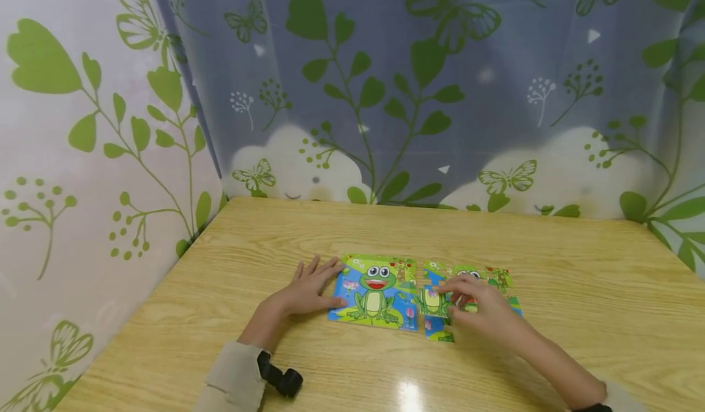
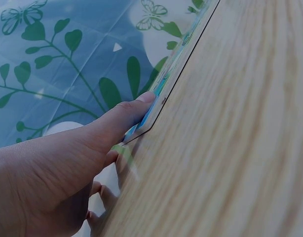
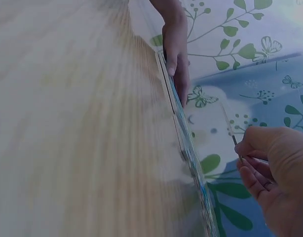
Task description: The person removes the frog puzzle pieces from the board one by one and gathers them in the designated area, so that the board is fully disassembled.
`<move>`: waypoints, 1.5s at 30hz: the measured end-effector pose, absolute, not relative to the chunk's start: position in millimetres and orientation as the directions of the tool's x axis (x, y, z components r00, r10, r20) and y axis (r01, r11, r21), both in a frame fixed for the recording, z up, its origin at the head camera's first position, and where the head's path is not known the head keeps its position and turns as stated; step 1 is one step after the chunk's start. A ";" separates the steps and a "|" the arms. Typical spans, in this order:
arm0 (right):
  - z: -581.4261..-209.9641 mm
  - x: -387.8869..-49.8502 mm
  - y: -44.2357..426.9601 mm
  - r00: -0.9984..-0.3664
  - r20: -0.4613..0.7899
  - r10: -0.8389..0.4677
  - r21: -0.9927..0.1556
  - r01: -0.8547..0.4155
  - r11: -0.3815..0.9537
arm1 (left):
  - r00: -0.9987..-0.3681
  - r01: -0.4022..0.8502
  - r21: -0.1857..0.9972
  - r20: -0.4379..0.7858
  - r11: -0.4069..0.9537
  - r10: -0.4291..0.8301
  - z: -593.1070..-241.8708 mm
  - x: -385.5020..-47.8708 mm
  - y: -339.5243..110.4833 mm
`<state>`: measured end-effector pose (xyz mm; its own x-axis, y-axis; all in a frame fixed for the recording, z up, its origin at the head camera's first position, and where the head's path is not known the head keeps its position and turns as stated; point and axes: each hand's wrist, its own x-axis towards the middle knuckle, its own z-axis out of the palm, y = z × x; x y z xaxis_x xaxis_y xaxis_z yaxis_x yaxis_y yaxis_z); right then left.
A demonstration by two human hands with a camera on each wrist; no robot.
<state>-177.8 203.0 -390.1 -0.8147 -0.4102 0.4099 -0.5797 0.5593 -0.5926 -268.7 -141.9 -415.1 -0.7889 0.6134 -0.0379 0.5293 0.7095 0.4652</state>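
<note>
A square picture board (image 1: 373, 299) with a smiling green frog lies flat near the middle of the table. My left hand (image 1: 305, 291) rests at its left side with fingers spread; the left wrist view shows the thumb (image 2: 136, 106) on the board's edge. Between the thumb and fingers of my right hand (image 1: 487, 311) I pinch a jigsaw piece (image 1: 431, 302) with the frog's belly and legs. In the right wrist view this piece (image 3: 229, 123) appears edge-on, lifted. Beneath it lie other jigsaw pieces (image 1: 439, 333) of a like frog picture, partly hidden by the hand.
The pieces lie on a wood-grain table (image 1: 275, 234), just right of the board. A patterned curtain (image 1: 352, 124) hangs behind the table and another (image 1: 110, 185) at its left. A black strap device (image 1: 281, 378) sits on the left wrist.
</note>
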 end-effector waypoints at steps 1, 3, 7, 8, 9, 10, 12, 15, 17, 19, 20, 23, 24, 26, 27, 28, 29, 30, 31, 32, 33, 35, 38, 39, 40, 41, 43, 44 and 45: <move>-390.5 -175.8 206.6 -0.812 0.423 -0.403 -0.579 -0.584 0.569 | -0.789 0.528 0.466 -0.039 0.710 0.613 -415.0 -268.5 -141.8; -391.2 -171.4 213.9 -0.809 0.440 -0.389 -0.558 -0.586 0.588 | -0.790 0.525 0.468 -0.042 0.711 0.611 -414.2 -268.0 -141.6; -394.3 -164.0 227.2 -0.808 0.459 -0.370 -0.529 -0.583 0.617 | -0.792 0.520 0.469 -0.046 0.713 0.608 -413.3 -267.8 -141.0; -395.3 -162.4 230.1 -0.805 0.464 -0.370 -0.526 -0.586 0.616 | -0.793 0.520 0.471 -0.045 0.713 0.608 -413.3 -267.9 -140.9; -396.4 -161.1 233.0 -0.804 0.466 -0.370 -0.524 -0.587 0.617 | -0.794 0.517 0.471 -0.048 0.714 0.607 -413.5 -268.3 -140.8; -397.5 -159.7 235.7 -0.806 0.465 -0.367 -0.526 -0.585 0.617 | -0.794 0.516 0.470 -0.052 0.716 0.606 -413.6 -268.4 -140.8; -399.8 -157.3 240.9 -0.805 0.463 -0.370 -0.533 -0.586 0.609 | -0.795 0.514 0.469 -0.055 0.718 0.605 -414.0 -268.7 -140.8; -404.4 -154.4 248.0 -0.804 0.457 -0.381 -0.540 -0.591 0.599 | -0.796 0.511 0.466 -0.060 0.722 0.602 -414.3 -268.6 -141.1; -408.1 -153.4 252.6 -0.787 0.468 -0.402 -0.526 -0.614 0.588 | -0.797 0.510 0.467 -0.059 0.722 0.601 -414.2 -268.0 -141.5; -411.9 -153.0 257.0 -0.766 0.477 -0.430 -0.508 -0.640 0.577 | -0.799 0.509 0.472 -0.053 0.720 0.599 -414.1 -267.5 -141.8; -413.8 -153.2 258.9 -0.756 0.483 -0.442 -0.499 -0.652 0.570 | -0.800 0.507 0.471 -0.055 0.722 0.597 -414.0 -267.3 -142.0; -418.6 -153.8 263.3 -0.739 0.487 -0.465 -0.490 -0.672 0.555 | -0.800 0.505 0.476 -0.055 0.720 0.598 -413.8 -267.0 -141.8; -419.8 -154.0 264.3 -0.738 0.485 -0.470 -0.493 -0.674 0.550 | -0.799 0.507 0.476 -0.053 0.718 0.599 -413.8 -267.1 -141.6; -422.0 -154.2 265.4 -0.732 0.488 -0.475 -0.494 -0.681 0.541 | -0.798 0.507 0.474 -0.056 0.720 0.600 -413.6 -267.0 -141.3; -422.7 -154.2 265.8 -0.729 0.490 -0.477 -0.495 -0.683 0.537 | -0.798 0.508 0.474 -0.057 0.719 0.601 -413.4 -267.0 -141.0; -423.3 -154.2 266.1 -0.727 0.491 -0.480 -0.498 -0.686 0.530 | -0.797 0.510 0.475 -0.052 0.717 0.602 -413.2 -266.8 -140.8; -423.8 -154.2 266.3 -0.724 0.493 -0.483 -0.500 -0.689 0.524 | -0.797 0.510 0.476 -0.052 0.717 0.602 -413.2 -266.8 -140.7; -424.2 -154.2 266.5 -0.722 0.493 -0.485 -0.502 -0.692 0.519 | -0.797 0.510 0.476 -0.051 0.717 0.601 -413.0 -266.7 -140.7; -424.6 -154.1 266.7 -0.721 0.494 -0.485 -0.504 -0.692 0.517 | -0.798 0.508 0.475 -0.053 0.718 0.600 -412.8 -266.6 -140.6; -424.8 -154.0 266.9 -0.723 0.492 -0.485 -0.506 -0.690 0.517 | -0.798 0.507 0.476 -0.055 0.719 0.600 -412.7 -266.6 -140.6; -425.1 -154.0 267.0 -0.724 0.491 -0.484 -0.506 -0.689 0.518 | -0.798 0.508 0.475 -0.055 0.718 0.601 -412.7 -266.7 -140.7; -425.7 -154.1 267.2 -0.726 0.486 -0.487 -0.506 -0.688 0.520 | -0.798 0.508 0.470 -0.058 0.722 0.600 -413.1 -267.2 -141.0; -425.2 -153.6 267.1 -0.732 0.473 -0.490 -0.505 -0.681 0.531 | -0.798 0.509 0.467 -0.057 0.723 0.600 -413.5 -267.4 -141.4; -424.9 -153.5 267.0 -0.733 0.470 -0.492 -0.506 -0.680 0.531 | -0.798 0.510 0.466 -0.057 0.723 0.599 -413.7 -267.4 -141.4; -424.5 -153.2 267.1 -0.738 0.461 -0.494 -0.510 -0.675 0.533 | -0.799 0.509 0.467 -0.057 0.723 0.599 -413.9 -267.4 -141.4; -424.3 -153.1 267.1 -0.743 0.453 -0.492 -0.513 -0.669 0.538 | -0.799 0.510 0.466 -0.056 0.723 0.599 -414.1 -267.5 -141.4; -424.1 -153.0 267.3 -0.754 0.443 -0.485 -0.513 -0.657 0.552 | -0.799 0.509 0.468 -0.056 0.722 0.599 -414.2 -267.3 -141.3; -424.1 -153.0 267.3 -0.755 0.440 -0.487 -0.515 -0.656 0.552 | -0.798 0.510 0.470 -0.054 0.721 0.600 -414.3 -267.2 -141.4; -424.0 -153.0 267.4 -0.755 0.438 -0.489 -0.516 -0.656 0.551 | -0.798 0.510 0.469 -0.053 0.721 0.600 -414.2 -267.2 -141.3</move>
